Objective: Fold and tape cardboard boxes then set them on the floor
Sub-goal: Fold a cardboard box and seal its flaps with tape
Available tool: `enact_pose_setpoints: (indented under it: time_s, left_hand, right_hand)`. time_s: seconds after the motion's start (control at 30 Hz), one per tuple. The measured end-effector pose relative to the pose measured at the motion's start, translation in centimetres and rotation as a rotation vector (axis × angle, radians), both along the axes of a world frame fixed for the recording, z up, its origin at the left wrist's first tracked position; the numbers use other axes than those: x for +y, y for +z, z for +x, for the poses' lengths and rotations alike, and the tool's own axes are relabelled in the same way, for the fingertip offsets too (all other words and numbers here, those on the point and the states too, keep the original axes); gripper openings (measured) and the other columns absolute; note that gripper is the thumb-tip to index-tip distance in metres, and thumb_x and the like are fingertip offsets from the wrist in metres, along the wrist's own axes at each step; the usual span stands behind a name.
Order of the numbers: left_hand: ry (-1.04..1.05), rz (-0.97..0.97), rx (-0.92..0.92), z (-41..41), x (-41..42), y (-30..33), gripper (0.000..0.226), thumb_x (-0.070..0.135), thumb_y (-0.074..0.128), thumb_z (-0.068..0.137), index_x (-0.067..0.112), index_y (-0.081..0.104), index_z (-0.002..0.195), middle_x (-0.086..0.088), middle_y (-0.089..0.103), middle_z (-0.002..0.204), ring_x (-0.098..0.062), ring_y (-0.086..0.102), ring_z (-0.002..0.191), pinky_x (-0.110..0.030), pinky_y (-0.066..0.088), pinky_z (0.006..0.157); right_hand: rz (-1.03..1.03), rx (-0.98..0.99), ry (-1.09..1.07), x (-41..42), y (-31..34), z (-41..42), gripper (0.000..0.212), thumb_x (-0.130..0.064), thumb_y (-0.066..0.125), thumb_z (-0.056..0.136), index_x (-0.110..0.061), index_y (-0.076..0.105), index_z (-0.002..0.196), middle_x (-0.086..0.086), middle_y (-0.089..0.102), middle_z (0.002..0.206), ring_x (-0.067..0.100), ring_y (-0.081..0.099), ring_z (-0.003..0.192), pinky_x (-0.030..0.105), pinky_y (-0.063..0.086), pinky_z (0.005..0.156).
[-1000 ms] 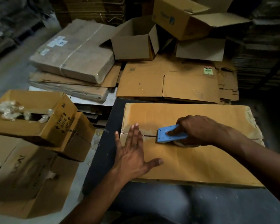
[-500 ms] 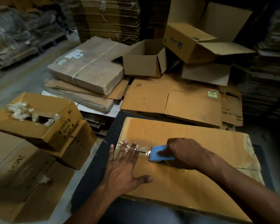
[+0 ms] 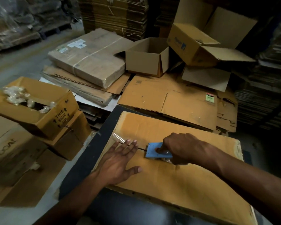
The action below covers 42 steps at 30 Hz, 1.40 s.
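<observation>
**Two Hands Taping a Big Brown Box**

A person is working on a flat brown box (image 3: 177, 179) that is lying on a dark table (image 3: 81, 164). The box is sitting right under both hands.

The left hand (image 3: 120, 161) is lying flat on the box with its fingers straight and spread out. It is pressing down and is not gripping anything. Its fingertips are resting on the seam (image 3: 142, 149), the thin dark line where the two flaps are meeting. Just past those fingertips, a piece of clear tape (image 3: 118, 138) is shining at the box's left edge.

The right hand (image 3: 180, 149) is curling around a blue tape tool (image 3: 157, 153) and gripping it. One finger is pressing on top of the tool. The tool is sitting on the seam, just to the right of the left hand's fingers, with a short bit of bare seam showing between them.

To the left of the left hand, well apart from it, a box with "THIS SIDE UP" (image 3: 37, 103) is leaning on other boxes, and crumpled plastic (image 3: 18, 95) is sticking out of its top. Far ahead of both hands, an open box (image 3: 146, 60) is standing on flat cardboard sheets (image 3: 167, 98). Beside it, a wrapped bundle (image 3: 88, 60) is lying on more flat card.
</observation>
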<state>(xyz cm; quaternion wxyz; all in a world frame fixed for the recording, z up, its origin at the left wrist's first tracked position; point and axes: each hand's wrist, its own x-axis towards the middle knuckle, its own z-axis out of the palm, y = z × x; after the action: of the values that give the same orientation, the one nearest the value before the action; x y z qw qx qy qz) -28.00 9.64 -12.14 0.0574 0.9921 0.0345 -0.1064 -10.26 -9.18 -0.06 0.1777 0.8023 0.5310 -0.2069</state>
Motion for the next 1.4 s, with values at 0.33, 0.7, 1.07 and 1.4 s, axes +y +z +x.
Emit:
enact_pose_setpoints:
  time_s: [0.33,0.7,1.07,1.4]
  left_hand:
    - [-0.008,0.015,-0.003,-0.3,0.0,0.0,0.093,0.086,0.007,0.093,0.029,-0.011,0.164,0.013,-0.018,0.169,-0.006,-0.02,0.156,-0.04,-0.007,0.128]
    - [-0.028,0.062,0.036,-0.4,-0.3,0.6,0.1,0.092,0.006,0.088,0.029,-0.018,0.161,0.012,-0.025,0.167,-0.01,-0.025,0.154,-0.04,-0.013,0.127]
    - [-0.068,-0.002,0.051,2.7,-10.0,1.7,0.118,0.099,0.019,0.079,0.021,0.005,0.167,0.005,-0.019,0.172,-0.014,-0.018,0.157,-0.046,-0.007,0.129]
    - [0.157,0.032,-0.179,2.1,-6.3,1.5,0.089,0.095,0.021,0.084,0.035,0.048,0.143,0.012,0.042,0.127,-0.01,0.04,0.117,-0.035,0.042,0.101]
  right_hand:
    - [0.088,0.004,-0.008,-3.9,0.5,0.4,0.065,-0.03,0.071,0.093,-0.04,0.044,0.151,-0.003,0.056,0.132,0.017,0.06,0.108,0.035,0.058,0.081]
    - [-0.036,-0.002,-0.141,-13.1,0.8,2.0,0.069,-0.044,0.071,0.092,-0.052,0.035,0.15,-0.007,0.051,0.135,0.011,0.054,0.113,0.027,0.051,0.086]
    - [0.105,-0.007,-0.152,-13.1,-1.0,1.9,0.053,-0.039,0.061,0.1,-0.045,0.045,0.15,-0.004,0.058,0.135,0.018,0.059,0.116,0.03,0.053,0.086]
    - [0.168,0.011,-0.161,-13.7,-1.1,2.0,0.049,-0.044,0.059,0.1,-0.045,0.049,0.148,-0.005,0.061,0.133,0.019,0.062,0.112,0.032,0.055,0.084]
